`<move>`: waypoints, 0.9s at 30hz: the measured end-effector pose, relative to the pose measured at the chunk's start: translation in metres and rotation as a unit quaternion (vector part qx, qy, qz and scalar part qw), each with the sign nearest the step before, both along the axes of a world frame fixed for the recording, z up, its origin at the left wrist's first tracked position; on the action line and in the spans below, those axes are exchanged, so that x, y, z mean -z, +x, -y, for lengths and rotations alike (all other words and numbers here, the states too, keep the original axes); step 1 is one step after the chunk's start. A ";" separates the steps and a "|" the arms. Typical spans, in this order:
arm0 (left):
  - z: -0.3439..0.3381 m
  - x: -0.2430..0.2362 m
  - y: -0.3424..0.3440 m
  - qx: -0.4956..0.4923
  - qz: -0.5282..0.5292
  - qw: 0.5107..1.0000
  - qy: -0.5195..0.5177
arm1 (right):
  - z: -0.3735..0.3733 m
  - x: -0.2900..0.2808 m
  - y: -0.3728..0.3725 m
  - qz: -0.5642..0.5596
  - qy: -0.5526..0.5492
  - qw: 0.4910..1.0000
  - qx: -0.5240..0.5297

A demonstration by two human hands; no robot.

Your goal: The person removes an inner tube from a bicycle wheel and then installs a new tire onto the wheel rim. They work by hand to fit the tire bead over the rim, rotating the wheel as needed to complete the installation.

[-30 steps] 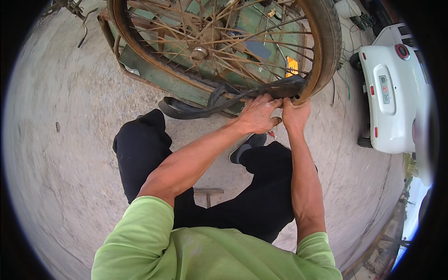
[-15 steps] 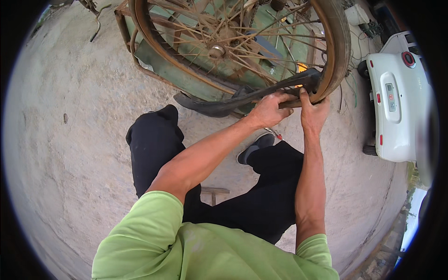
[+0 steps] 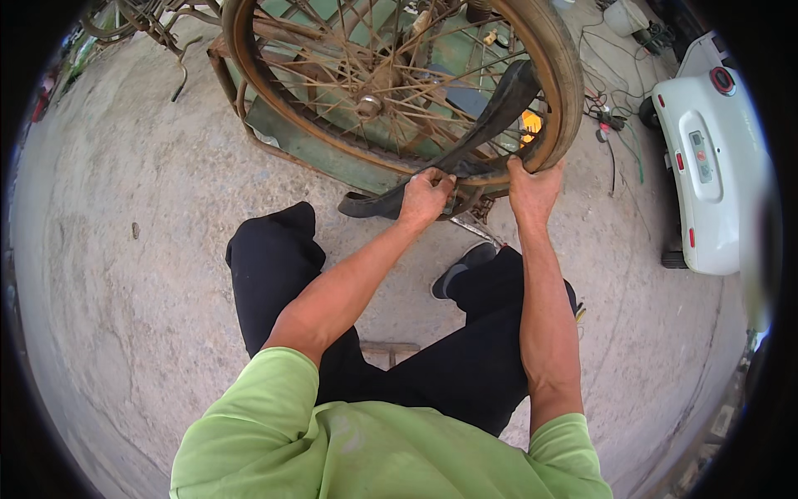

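Note:
A rusty spoked wheel (image 3: 368, 106) fills the top middle, its worn tyre (image 3: 568, 91) around the rim. A flat black inner tube (image 3: 497, 104) lies across the spokes at the lower right, and its other end hangs outside the rim on the left. My left hand (image 3: 426, 198) is closed at the wheel's near edge, fingers pinched on the inner tube where it crosses the rim. With the thumb on top and fingers curled beneath, my right hand (image 3: 534, 190) grips the tyre a little further right. The fingers' undersides are hidden.
Behind the wheel is a green metal panel with a rusty frame (image 3: 224, 71). A white car (image 3: 706, 166) stands at the right, cables (image 3: 607, 108) and a white bucket (image 3: 625, 18) at the far right. A small stool (image 3: 389, 349) shows between my legs.
My left hand has moved left along the rim and closed on the tube. The tube's right part now lies further inward over the spokes. The right hand still holds the tyre.

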State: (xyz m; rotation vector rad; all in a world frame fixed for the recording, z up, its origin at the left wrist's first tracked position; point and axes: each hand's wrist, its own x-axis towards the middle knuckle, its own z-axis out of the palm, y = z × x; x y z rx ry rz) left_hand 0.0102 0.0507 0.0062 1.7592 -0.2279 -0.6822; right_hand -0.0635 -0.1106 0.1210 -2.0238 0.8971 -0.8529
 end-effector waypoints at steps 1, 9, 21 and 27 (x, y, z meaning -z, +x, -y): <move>0.000 0.006 0.003 -0.022 -0.021 0.999 -0.034 | -0.001 0.000 0.002 -0.001 0.007 1.000 -0.002; 0.006 -0.005 0.016 0.053 -0.274 0.945 -0.172 | 0.005 -0.025 0.007 0.031 -0.015 0.999 -0.033; 0.010 -0.015 0.005 -0.036 0.175 0.983 0.048 | 0.008 -0.003 0.001 0.040 -0.022 0.999 -0.026; 0.006 -0.007 0.010 -0.040 0.286 0.952 0.107 | 0.003 -0.014 0.008 0.030 -0.021 0.999 -0.023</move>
